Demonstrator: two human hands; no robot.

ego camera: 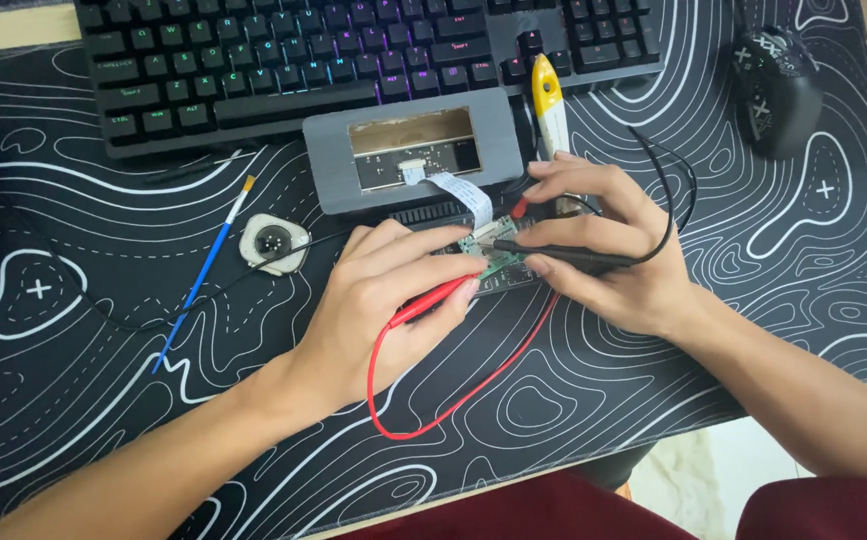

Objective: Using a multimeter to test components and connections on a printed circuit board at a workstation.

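A black desk mat with white contour lines covers the desk, cut off at the left and bottom edges. At the top a backlit keyboard runs off the frame; a dark mouse sits at the upper right. Just below the keyboard lies a grey housing with a rectangular window, a white ribbon cable leading down from it to a small green circuit board — mostly hidden under both hands. The left hand pinches a red probe between thumb and fingers, its long axis slanting up-right toward the board, its tip hidden. The right hand pinches a black probe, lying nearly level, tip pointing left onto the board. A blue-handled brush lies slanted at the left, beside a small round part — hard to make out.
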